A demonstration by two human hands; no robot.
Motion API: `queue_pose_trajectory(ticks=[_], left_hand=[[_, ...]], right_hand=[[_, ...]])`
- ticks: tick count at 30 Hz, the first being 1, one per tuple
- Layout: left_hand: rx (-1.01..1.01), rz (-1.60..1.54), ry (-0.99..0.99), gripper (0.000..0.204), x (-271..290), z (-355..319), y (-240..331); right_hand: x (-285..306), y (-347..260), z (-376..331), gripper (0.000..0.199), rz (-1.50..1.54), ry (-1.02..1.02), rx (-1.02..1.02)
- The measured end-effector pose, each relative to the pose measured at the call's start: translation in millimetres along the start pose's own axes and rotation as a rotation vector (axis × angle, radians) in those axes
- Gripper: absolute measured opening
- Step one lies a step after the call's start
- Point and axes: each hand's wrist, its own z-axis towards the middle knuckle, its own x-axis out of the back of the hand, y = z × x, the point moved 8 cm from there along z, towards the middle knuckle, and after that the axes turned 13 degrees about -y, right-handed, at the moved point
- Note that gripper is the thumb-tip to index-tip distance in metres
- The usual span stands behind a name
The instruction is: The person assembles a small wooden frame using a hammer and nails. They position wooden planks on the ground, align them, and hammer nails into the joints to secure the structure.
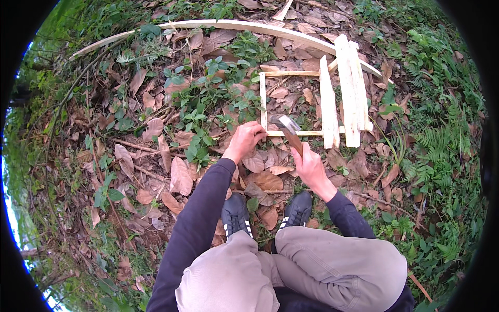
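My left hand (245, 139) is closed, its fingertips pinched together at the near left corner of a wooden frame (263, 101). What those fingers hold, if anything, is too small to see. In my right hand (314, 170) is a claw hammer (294, 140), gripped by its brown handle, with the metal head over the near strip close to that corner. The frame of thin pale strips lies on the leaves. Across its right part lies a pointed pale slat (328, 106), and beside it further rough slats (349, 88) lie close together.
A long pale wooden strip (244, 25) stretches across the ground beyond the frame, its right end near the slats. Dry brown leaves (180, 176), low green plants (200, 127) and ferns (434, 145) surround the work. My dark shoes (297, 209) stand just this side of it.
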Motion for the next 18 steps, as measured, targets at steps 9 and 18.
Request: queue_pose_trajectory(ticks=[9,18], left_hand=[[0.004,0.007,-0.010,0.011,-3,-2,-4],[-0.010,0.000,0.013,0.012,2,1,1]], right_hand=[[5,-1,4,0.027,-0.021,-0.002,-0.005],[3,-1,4,0.026,-0.044,-0.047,-0.016]])
